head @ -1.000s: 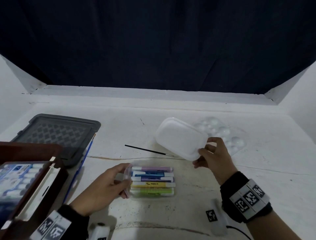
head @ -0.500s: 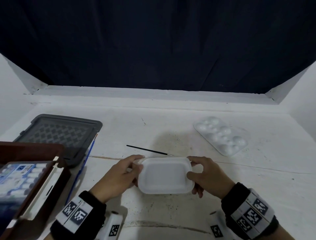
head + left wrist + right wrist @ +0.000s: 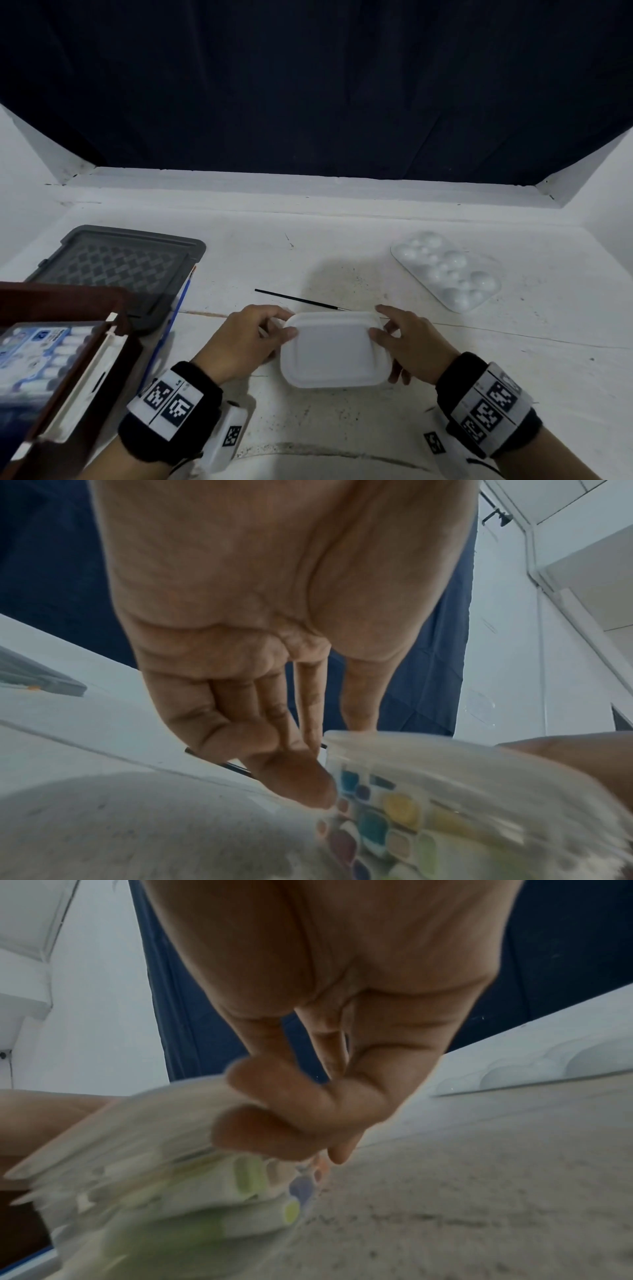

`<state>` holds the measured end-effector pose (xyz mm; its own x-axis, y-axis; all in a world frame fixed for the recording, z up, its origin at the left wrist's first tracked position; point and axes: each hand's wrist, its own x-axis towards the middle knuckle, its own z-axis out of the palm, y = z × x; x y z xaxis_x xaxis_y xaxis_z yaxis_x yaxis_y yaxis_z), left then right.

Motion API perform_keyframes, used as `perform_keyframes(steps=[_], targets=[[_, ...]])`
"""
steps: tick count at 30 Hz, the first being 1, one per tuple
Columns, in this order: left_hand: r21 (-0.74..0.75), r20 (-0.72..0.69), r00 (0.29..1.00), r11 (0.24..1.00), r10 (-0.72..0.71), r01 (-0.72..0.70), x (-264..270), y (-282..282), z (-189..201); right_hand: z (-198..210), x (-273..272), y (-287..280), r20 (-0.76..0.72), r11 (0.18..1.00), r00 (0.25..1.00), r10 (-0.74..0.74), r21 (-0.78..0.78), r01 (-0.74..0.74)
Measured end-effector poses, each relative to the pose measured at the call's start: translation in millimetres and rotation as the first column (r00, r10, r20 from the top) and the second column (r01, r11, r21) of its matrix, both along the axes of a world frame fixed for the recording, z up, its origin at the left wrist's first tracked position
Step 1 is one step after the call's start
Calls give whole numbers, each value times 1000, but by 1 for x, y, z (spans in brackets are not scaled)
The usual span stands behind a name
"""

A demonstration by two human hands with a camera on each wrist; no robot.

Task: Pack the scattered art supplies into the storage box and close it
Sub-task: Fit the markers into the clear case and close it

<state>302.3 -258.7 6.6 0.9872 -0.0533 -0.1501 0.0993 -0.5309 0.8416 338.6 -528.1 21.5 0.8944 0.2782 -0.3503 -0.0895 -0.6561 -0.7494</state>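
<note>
Now lidded marker case on table, between left hand and right hand, both gripping its ends.

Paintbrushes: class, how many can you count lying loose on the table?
2. A thin black paintbrush lies just beyond the white marker case; a blue paintbrush lies beside the grey lid, its lower end hidden. Others may be hidden.

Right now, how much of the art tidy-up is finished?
Early on. A paint tube set already lies in the brown storage box. In hand: the left hand and right hand grip the lidded marker case. Left: the black brush, blue brush, white palette, then closing with the grey lid.
</note>
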Motion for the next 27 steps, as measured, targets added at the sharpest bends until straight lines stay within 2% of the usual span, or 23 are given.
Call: perform_keyframes(steps=[5, 9, 14, 27], targets=[[-107, -42, 998, 994, -41, 36, -25, 3, 1, -9, -12, -10, -93, 981, 993, -67, 174, 82], [-189, -50, 998, 981, -40, 30, -37, -1, -2, -17, -18, -14, -65, 954, 992, -107, 274, 121], [-246, -64, 998, 969, 5, -21, -35, -4, -11, -20, -17, -14, -40, 943, 992, -123, 308, 129], [12, -47, 994, 995, -102, 103, -24, 2, -3, -19, -10, -13, 81, 979, 995, -62, 198, 45]])
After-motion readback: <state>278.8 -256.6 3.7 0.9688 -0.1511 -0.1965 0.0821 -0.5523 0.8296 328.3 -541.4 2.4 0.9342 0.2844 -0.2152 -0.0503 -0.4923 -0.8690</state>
